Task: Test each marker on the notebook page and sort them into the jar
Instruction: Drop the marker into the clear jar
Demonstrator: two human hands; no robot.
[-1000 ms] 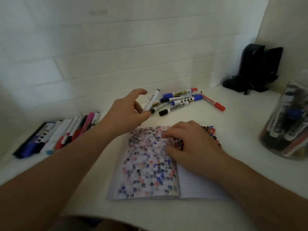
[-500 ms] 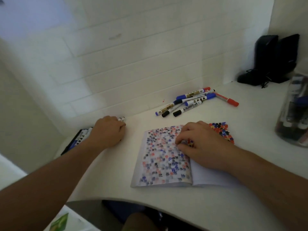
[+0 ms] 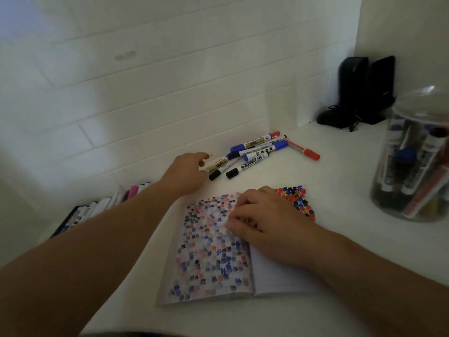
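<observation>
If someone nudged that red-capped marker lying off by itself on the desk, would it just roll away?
Probably a little. The red-capped white marker looks like a round, slim barrel lying flat on the smooth white desk, so it would likely roll sideways. It seems light and stiff, so it would probably lift easily without bending.

We cannot see the fingertips of the left hand [image 3: 186,171] where they meet the near end of the marker pile [image 3: 257,154], so we cannot tell whether it grips a marker. The right hand [image 3: 263,222] covers the middle of the notebook [image 3: 206,251]. The jar [image 3: 413,166] is cut off by the right edge, its contents blurred. Our left forearm hides part of the marker row [image 3: 102,206].
</observation>
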